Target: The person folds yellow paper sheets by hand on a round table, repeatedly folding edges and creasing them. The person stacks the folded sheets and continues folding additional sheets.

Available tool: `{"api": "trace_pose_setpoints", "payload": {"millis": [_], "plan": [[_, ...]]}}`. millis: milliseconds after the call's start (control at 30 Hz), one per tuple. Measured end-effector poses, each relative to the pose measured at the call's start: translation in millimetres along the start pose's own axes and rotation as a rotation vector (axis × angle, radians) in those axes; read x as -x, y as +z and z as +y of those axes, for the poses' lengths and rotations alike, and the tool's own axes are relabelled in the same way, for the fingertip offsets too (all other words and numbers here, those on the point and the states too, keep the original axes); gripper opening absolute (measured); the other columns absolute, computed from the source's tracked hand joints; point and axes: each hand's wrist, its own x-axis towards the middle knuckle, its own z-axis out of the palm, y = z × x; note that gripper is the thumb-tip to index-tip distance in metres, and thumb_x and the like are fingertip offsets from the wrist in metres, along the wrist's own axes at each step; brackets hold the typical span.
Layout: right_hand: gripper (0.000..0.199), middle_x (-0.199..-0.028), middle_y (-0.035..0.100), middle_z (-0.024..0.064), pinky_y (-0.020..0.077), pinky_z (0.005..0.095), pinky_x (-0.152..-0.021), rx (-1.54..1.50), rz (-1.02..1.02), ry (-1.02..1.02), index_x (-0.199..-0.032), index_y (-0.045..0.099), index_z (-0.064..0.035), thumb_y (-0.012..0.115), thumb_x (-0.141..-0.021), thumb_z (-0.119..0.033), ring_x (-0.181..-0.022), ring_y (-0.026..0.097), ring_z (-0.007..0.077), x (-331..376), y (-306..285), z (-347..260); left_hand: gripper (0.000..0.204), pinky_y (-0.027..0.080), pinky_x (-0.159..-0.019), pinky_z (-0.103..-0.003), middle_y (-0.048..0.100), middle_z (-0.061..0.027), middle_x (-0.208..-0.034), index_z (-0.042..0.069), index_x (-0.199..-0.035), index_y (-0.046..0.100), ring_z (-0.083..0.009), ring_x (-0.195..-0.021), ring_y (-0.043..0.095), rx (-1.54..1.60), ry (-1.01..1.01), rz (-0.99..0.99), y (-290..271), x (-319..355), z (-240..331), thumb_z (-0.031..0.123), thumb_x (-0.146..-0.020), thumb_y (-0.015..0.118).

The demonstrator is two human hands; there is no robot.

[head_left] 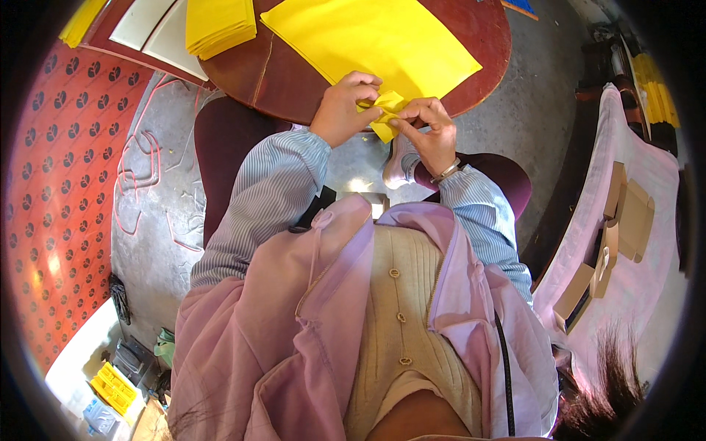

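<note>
One round dark-red table, at the top of the view, carries the paper goods. One large yellow sheet lies flat across the table's middle and reaches its near edge. One stack of folded yellow sheets sits toward the table's left edge, well apart from the large sheet. Two white panels lie just beyond the table's left edge. One pink cloth-covered surface runs along the right; on it lie several flat brown cardboard pieces, the exact number not clear.

Two hands work just past the table's near edge. One small folded yellow paper piece is held between them, above the floor and touching the large sheet's near edge. Left hand: fingers curled, pinching the piece's upper left part. Right hand: fingertips pinched on the piece's right side; one metal bracelet on its wrist.
</note>
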Motion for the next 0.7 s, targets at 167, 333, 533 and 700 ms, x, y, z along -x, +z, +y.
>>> {"api": "trace_pose_setpoints", "payload": {"millis": [167,333,533,700], "plan": [[0.028,-0.102,0.068,0.0064,0.0552,0.0268,-0.068,0.032,0.017,-0.05,-0.1,0.074,-0.0041,0.091,-0.078,-0.002,-0.076,0.065,0.014,-0.3,-0.3,-1.6,0.016,0.059,-0.096,-0.033,0.07,-0.0117,-0.13,0.0,-0.094,0.071,-0.0252,-0.113,0.072,0.006,-0.016,0.03,2.7,0.8,1.0,0.008,-0.086,0.082],[0.031,-0.106,0.066,0.008,0.0561,0.0278,-0.07,0.063,0.018,-0.146,-0.102,0.074,-0.0045,0.091,-0.077,-0.002,-0.087,0.066,0.0165,2.3,-2.7,-3.5,0.016,0.059,-0.096,-0.034,0.071,-0.0118,-0.128,-0.001,-0.096,0.072,-0.0256,-0.112,0.073,0.002,-0.042,0.054,5.2,-0.7,2.0,0.009,-0.088,0.081],[0.021,-0.11,0.067,0.0103,0.0586,0.0285,-0.076,0.065,-0.038,-0.12,-0.102,0.082,-0.0033,0.088,-0.082,-0.002,-0.095,0.067,0.0185,3.7,-5.4,-4.2,0.016,0.059,-0.097,-0.033,0.071,-0.0115,-0.127,-0.002,-0.098,0.073,-0.0249,-0.111,0.073,0.003,-0.048,0.042,4.1,-2.4,-1.1,0.009,-0.089,0.08],[0.017,-0.11,0.069,0.0102,0.0594,0.0283,-0.074,0.092,-0.032,-0.063,-0.097,0.081,-0.0018,0.089,-0.082,-0.004,-0.089,0.069,0.0163,2.0,-5.9,-6.0,0.016,0.058,-0.098,-0.033,0.071,-0.0115,-0.127,-0.002,-0.1,0.073,-0.0245,-0.112,0.073,0.056,-0.063,0.002,-1.8,-3.7,-1.4,0.008,-0.09,0.079]]}}
